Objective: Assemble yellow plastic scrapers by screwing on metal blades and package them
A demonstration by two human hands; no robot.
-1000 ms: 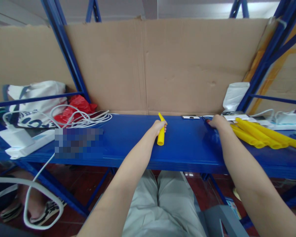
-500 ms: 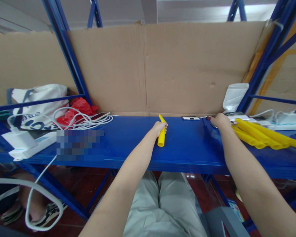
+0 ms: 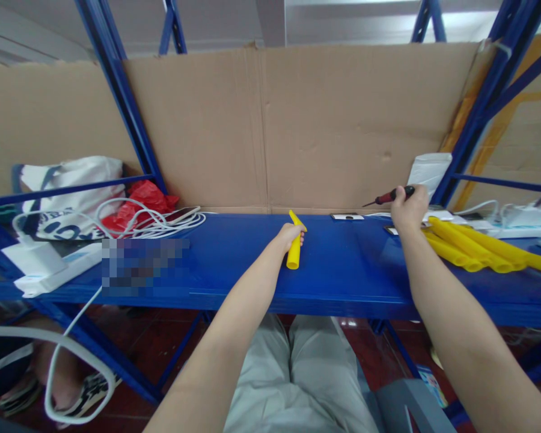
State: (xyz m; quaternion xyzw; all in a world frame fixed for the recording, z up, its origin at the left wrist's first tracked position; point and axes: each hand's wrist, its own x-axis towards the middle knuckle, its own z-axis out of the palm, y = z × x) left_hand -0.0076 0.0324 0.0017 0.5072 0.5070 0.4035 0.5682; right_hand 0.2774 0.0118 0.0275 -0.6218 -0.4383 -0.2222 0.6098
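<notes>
My left hand (image 3: pixel 292 233) is closed around a yellow plastic tube (image 3: pixel 293 257) near the middle of the blue shelf (image 3: pixel 234 255). The tube's open round end points toward me, and its narrow far end pokes out above my fingers. My right hand (image 3: pixel 409 209) grips a screwdriver (image 3: pixel 386 197) with a dark red and black handle, lifted off the shelf. Its thin shaft points left, and part of the handle is hidden by my fingers. Several more yellow tubes (image 3: pixel 482 243) lie in a pile just right of my right wrist.
A small flat white-and-black item (image 3: pixel 347 217) lies at the back by the cardboard panel (image 3: pixel 324 132). Coiled white cables (image 3: pixel 157 225), a red plastic bag (image 3: pixel 146 201) and a white cloth bag (image 3: pixel 85 180) sit at left. A power strip (image 3: pixel 523 231) lies at right.
My right hand has risen from the shelf with the screwdriver, which now shows clearly in its grip. My left hand stays in place with the yellow tube.
</notes>
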